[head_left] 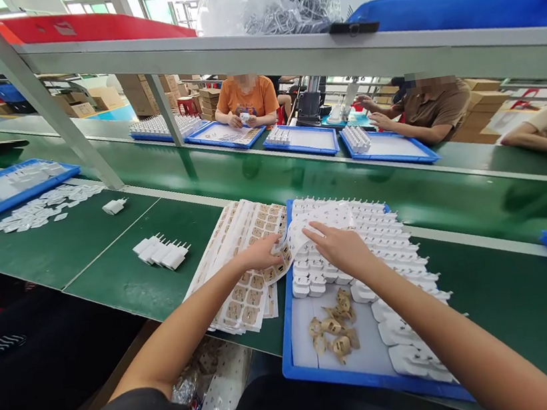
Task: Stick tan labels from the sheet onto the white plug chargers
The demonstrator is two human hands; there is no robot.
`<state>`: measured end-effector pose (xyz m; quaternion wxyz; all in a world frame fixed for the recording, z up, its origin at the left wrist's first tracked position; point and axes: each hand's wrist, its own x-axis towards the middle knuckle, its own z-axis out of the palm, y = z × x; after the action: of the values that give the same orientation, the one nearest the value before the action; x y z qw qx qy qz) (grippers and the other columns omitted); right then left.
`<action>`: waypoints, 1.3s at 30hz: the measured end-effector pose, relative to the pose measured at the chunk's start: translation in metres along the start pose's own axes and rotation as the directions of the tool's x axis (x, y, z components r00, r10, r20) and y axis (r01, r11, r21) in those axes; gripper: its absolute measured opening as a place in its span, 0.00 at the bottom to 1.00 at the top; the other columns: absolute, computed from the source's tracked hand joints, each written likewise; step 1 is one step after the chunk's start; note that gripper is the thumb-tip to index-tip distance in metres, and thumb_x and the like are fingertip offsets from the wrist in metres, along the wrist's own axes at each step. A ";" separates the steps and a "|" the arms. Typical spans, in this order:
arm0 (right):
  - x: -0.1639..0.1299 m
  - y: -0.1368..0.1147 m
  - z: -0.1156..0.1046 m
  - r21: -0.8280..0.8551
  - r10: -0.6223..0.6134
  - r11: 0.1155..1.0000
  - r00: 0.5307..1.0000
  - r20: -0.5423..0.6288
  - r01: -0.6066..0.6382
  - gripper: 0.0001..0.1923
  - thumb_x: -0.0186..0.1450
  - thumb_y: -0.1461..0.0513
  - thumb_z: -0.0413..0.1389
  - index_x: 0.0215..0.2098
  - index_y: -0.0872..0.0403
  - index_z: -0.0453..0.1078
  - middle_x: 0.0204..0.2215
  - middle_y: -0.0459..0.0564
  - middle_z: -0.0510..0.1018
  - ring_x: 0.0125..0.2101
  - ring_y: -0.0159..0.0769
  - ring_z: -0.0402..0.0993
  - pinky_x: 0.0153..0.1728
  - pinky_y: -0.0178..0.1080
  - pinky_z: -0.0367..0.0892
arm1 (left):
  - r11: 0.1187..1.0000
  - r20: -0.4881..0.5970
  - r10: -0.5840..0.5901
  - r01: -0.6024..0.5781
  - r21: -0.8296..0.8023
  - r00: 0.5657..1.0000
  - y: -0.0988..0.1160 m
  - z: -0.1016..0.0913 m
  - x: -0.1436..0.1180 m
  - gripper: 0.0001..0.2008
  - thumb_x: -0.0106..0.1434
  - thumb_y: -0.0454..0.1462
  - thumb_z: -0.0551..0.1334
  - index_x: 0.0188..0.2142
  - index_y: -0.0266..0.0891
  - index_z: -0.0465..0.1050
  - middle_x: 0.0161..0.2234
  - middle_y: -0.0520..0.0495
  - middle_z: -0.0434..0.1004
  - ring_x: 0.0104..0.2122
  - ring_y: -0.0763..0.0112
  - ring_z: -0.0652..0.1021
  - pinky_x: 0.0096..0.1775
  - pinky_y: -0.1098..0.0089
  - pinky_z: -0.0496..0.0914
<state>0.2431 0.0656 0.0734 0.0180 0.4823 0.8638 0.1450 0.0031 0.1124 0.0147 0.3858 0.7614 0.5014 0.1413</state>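
A curved sheet of stickers [298, 236] bridges the gap between my hands, white on its raised part with tan stickers near its lower left. My left hand [264, 253] pinches its left edge, above a stack of similar sheets [237, 294]. Over the tray, my right hand [336, 244] has its fingers bent onto the raised white part; its thumb is hidden. Under that hand, rows of white plug adapters [390, 250] fill much of the blue-rimmed tray [288, 344]. Crumpled tan sticker scraps [337, 324] lie in the tray's near left part.
Loose white adapters [161, 252] and a pile of flat white pieces [40, 210] lie on the green bench to the left. A metal shelf beam [233, 52] crosses overhead, with a slanted post [60, 119]. Across the line, co-workers sit behind blue trays [227, 136].
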 end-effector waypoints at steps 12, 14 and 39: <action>-0.014 0.011 -0.004 0.046 -0.041 0.997 0.962 -0.270 0.055 0.22 0.72 0.71 0.47 0.60 0.54 0.71 0.58 0.58 0.77 0.55 0.43 0.76 0.52 0.44 0.74 | 0.963 0.167 -0.035 0.078 -0.259 0.985 -0.006 0.001 0.010 0.26 0.51 0.41 0.70 0.51 0.38 0.75 0.38 0.47 0.81 0.40 0.62 0.79 0.40 0.68 0.71; -0.032 0.019 -0.007 0.067 -0.060 0.993 0.895 -0.443 0.100 0.21 0.72 0.71 0.48 0.60 0.53 0.72 0.59 0.58 0.76 0.57 0.45 0.74 0.57 0.49 0.72 | 0.956 0.142 -0.008 0.049 -0.288 0.990 -0.001 0.000 0.002 0.24 0.52 0.43 0.70 0.48 0.38 0.77 0.40 0.45 0.80 0.41 0.62 0.78 0.42 0.67 0.70; -0.115 -0.028 -0.025 0.268 0.161 0.963 0.775 -0.611 0.012 0.11 0.70 0.65 0.60 0.50 0.52 0.76 0.40 0.52 0.83 0.38 0.41 0.72 0.41 0.44 0.66 | 0.811 0.292 0.167 0.037 -0.584 0.942 0.107 0.026 -0.043 0.17 0.56 0.48 0.69 0.37 0.38 0.81 0.26 0.53 0.75 0.25 0.75 0.68 0.28 0.73 0.61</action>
<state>0.2766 -0.0504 0.0770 -0.3389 0.4385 0.8116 0.1848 0.0691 0.0425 0.0829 0.6729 0.6364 0.3355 0.1718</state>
